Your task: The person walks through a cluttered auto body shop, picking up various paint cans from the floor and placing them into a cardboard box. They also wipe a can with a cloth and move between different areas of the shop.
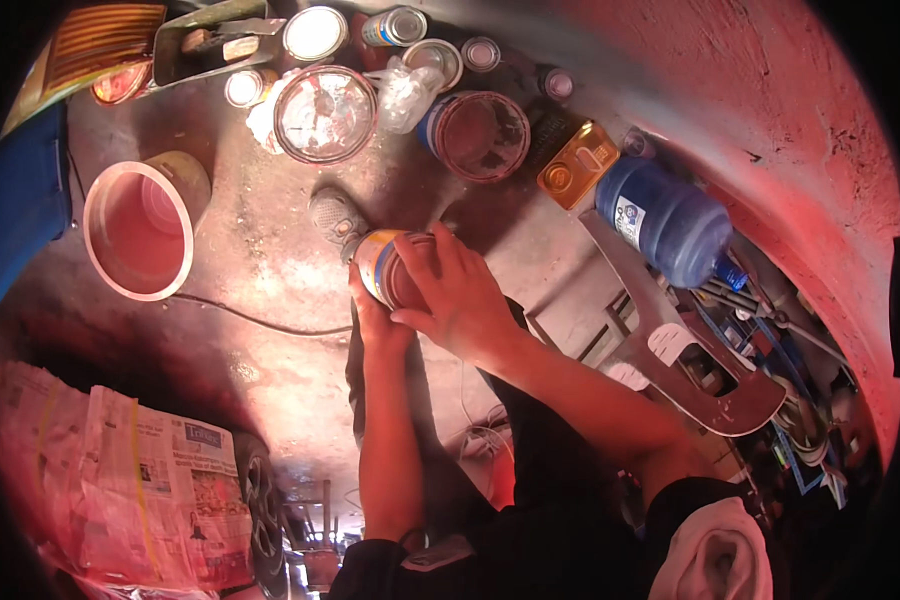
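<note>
A round paint can with a yellow and blue label is held in front of me, tilted, its brownish-red end facing up. My left hand supports it from the near left side, thumb along the label. Over the end and right side of the can spread the fingers of my right hand. Both hands grip the can; its underside is hidden. Just beyond it my grey shoe rests on the concrete floor.
A bucket lies tipped at the left, near a cable. Large paint pails and smaller cans line the far wall. To the right are an amber container, a blue water jug and a dark red panel. Newspaper covers something at lower left.
</note>
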A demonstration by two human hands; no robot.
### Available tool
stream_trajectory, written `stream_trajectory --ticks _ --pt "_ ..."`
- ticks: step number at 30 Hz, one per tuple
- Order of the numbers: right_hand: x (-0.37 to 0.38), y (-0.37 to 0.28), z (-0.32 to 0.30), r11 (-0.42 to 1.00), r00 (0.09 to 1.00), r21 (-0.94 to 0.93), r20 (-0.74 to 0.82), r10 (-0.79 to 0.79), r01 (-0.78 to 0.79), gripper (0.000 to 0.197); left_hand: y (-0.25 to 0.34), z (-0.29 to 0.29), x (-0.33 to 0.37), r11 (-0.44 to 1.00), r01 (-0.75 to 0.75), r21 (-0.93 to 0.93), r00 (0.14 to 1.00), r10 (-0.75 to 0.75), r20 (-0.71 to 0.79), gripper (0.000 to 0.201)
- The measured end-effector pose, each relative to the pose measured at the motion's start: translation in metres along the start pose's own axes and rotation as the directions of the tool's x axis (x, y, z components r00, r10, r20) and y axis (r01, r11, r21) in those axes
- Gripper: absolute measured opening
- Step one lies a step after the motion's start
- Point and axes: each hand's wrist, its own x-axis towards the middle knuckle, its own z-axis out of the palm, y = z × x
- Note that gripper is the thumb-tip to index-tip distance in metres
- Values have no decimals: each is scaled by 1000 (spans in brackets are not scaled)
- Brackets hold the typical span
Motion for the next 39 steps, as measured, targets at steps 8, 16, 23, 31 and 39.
stream_trajectory --ticks 8,16,23,31,39 --pt "-6 7 -4 999 999 -23 43 -23 24 98 -4 12 -4 998 11 63 998 -7 -59 81" --pt "14 20 7 1000 995 -14 95 -12 13 93 -13 -32 14 988 -101 113 993 108 -56 83" --pt "110 110 124 926 985 -346 -30 -171 150 72 -8 -9 -8 968 -83 236 962 140 -233 77" --pt "152 142 168 832 980 -532 -22 -199 158 51 -2 12 -12 913 -109 393 986 151 -76 65" --pt "154 137 47 956 965 -285 -262 -9 -69 45 0 18 -10 915 -103 389 980 161 -118 51"
